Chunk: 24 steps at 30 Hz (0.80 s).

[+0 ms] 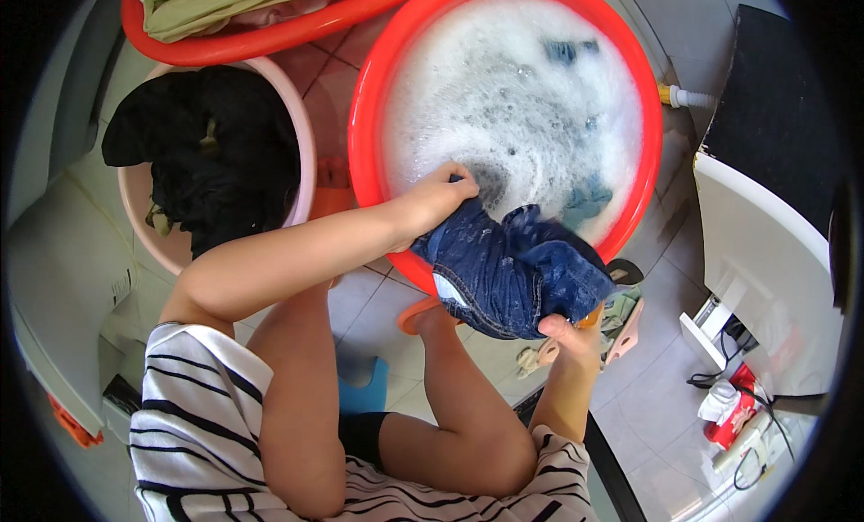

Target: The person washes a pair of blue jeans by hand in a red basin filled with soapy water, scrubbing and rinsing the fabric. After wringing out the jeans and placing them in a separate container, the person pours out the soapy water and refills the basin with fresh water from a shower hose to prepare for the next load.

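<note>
– Where are the jeans?
– Over the near rim of the red tub, by the suds.
– Held how?
– The left hand grips one end, the right hand the other, thumb on top.

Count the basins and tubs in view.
3: a round red basin of suds, partly under the denim; a red tub, cut off at the top left; a pink basin of black clothing at left. No others show.
</note>
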Tool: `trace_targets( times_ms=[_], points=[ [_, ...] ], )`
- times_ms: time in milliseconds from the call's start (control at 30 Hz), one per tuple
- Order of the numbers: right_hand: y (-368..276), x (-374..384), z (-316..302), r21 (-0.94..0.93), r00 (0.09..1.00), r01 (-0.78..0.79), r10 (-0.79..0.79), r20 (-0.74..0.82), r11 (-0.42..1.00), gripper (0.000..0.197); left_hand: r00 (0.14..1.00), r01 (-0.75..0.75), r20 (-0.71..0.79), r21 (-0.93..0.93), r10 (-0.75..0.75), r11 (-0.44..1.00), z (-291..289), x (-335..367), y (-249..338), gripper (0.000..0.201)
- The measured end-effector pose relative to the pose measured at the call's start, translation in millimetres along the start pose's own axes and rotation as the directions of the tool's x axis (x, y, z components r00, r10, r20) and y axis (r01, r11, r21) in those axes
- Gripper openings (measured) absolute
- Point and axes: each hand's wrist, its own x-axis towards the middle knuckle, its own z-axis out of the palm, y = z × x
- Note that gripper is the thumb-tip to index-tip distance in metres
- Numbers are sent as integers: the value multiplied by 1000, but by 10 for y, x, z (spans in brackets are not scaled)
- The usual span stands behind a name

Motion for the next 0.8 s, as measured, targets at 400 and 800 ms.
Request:
trace_targets(
  times_ms=[400, 800],
  points=[
    [252, -20, 100, 529, 990, 25, 54, -132, 848, 31, 972, 233, 58, -81, -229, 969, 110, -171, -102, 20],
    [182, 23, -25, 714, 907, -13, 309, -286, 700, 32, 967, 253, 65, -93, -248, 963, 233, -203, -182, 26]
  ],
)
